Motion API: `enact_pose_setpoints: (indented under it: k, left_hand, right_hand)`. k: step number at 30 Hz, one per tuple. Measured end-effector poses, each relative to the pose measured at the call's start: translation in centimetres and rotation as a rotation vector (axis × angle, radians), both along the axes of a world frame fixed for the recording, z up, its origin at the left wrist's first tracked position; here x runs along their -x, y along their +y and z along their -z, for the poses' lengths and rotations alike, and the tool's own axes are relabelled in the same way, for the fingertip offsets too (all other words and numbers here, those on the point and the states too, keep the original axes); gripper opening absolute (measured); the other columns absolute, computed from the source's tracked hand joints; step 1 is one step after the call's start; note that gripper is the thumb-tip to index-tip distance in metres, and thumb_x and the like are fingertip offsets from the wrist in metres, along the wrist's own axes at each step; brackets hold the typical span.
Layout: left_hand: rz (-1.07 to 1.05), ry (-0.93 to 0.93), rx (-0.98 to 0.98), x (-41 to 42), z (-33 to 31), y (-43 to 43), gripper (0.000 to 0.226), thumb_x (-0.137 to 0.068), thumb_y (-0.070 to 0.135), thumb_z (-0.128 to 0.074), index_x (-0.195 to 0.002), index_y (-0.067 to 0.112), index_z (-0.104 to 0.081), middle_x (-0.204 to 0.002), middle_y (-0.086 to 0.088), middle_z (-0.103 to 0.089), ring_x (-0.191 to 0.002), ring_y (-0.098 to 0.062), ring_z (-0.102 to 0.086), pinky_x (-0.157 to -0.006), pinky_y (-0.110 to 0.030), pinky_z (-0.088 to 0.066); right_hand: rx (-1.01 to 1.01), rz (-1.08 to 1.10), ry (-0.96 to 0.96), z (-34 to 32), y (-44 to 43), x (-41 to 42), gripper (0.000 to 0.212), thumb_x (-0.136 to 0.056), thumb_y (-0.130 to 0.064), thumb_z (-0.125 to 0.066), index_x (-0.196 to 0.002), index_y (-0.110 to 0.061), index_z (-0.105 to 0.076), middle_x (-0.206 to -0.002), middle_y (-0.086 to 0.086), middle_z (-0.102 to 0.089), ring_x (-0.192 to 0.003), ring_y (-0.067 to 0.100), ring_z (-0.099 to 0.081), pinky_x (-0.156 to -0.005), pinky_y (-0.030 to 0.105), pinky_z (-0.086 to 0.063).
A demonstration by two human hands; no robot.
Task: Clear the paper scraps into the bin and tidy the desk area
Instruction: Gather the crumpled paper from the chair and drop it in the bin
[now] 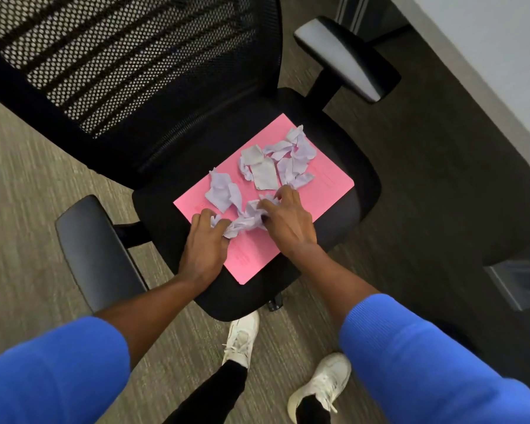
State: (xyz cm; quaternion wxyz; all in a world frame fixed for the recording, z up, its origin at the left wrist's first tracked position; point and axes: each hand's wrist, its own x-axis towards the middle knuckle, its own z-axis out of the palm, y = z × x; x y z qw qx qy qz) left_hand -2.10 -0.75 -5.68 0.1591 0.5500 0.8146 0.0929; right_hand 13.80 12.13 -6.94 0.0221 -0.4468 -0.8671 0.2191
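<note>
Several crumpled pale lilac paper scraps point(266, 166) lie on a pink sheet point(325, 194) spread over the seat of a black office chair point(343, 221). My left hand point(205, 243) presses down at the sheet's near left edge, fingers curled into a bunch of scraps point(242, 223). Fingers bent, my right hand point(285, 218) grips the other side of the same bunch. More scraps sit loose farther back on the sheet, apart from both hands. No bin is in view.
The chair's mesh backrest point(129, 65) rises behind the seat, with armrests at the left point(95, 252) and upper right point(343, 56). A white desk edge point(487, 71) runs along the right. Grey carpet and my white shoes point(242, 338) are below.
</note>
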Motion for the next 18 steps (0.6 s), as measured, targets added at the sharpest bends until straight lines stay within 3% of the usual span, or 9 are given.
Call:
enact_pose_setpoints:
  k: [4,10,18]
  left_hand:
    - [-0.040,-0.060,-0.006,-0.9,-0.9,0.3,0.021,-0.098,0.005,-0.064,-0.116,0.002,-0.074,-0.111,-0.018,-0.060,-0.106,-0.037,-0.055,-0.087,-0.047,-0.052]
    - [-0.126,-0.126,-0.046,-2.7,-2.5,-0.2,0.024,-0.095,-0.001,-0.061,-0.114,0.000,-0.075,-0.108,-0.016,-0.062,-0.103,-0.032,-0.056,-0.083,-0.043,-0.049]
    - [-0.114,-0.226,-0.121,-8.4,-3.8,-1.4,0.021,-0.095,0.001,-0.063,-0.112,0.003,-0.075,-0.105,-0.009,-0.062,-0.101,-0.027,-0.056,-0.082,-0.035,-0.045]
  right_hand:
    - [0.074,0.126,0.095,-0.5,-0.1,-0.7,0.028,-0.094,-0.021,-0.077,-0.122,-0.019,-0.074,-0.120,0.008,-0.051,-0.107,0.029,-0.057,-0.078,0.040,-0.063]
    - [0.088,0.314,0.232,-2.5,0.2,-2.3,0.022,-0.091,-0.019,-0.078,-0.113,-0.015,-0.081,-0.104,0.004,-0.061,-0.097,0.023,-0.056,-0.075,0.036,-0.049]
    - [0.082,0.562,0.387,-4.8,-1.7,-9.0,0.026,-0.085,-0.021,-0.084,-0.111,-0.018,-0.083,-0.101,-0.006,-0.063,-0.096,0.015,-0.061,-0.079,0.039,-0.059]
